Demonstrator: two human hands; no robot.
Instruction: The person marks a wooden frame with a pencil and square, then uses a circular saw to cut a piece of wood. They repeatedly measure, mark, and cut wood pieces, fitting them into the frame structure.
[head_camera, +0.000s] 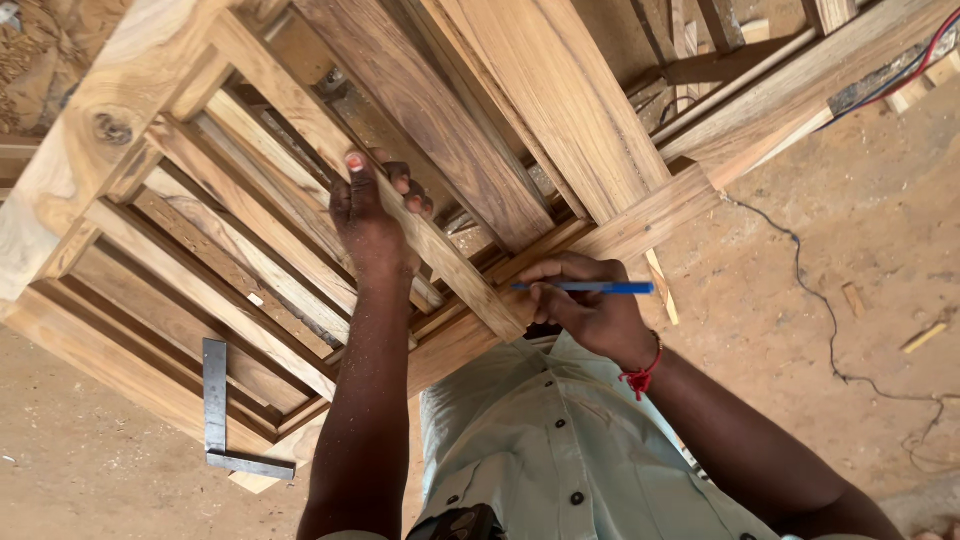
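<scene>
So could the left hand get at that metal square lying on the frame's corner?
Probably yes. The left hand is pressing down a wooden slat, and the metal square lies uncovered on the wooden frame on that arm's side, with nothing lying between them.

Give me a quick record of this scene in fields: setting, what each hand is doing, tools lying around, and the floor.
Setting: woodworking area, seen from above
Main piece: slatted wooden frame on the ground
Left hand: pressed on a loose wooden slat that lies across the frame, fingers curled over its edge
Right hand: holds a blue pen level, near the frame's lower rail
Wrist: red thread bracelet on the right
Tools: metal try square resting on the frame's corner
Floor: sandy ground with a black cable and wood scraps
</scene>
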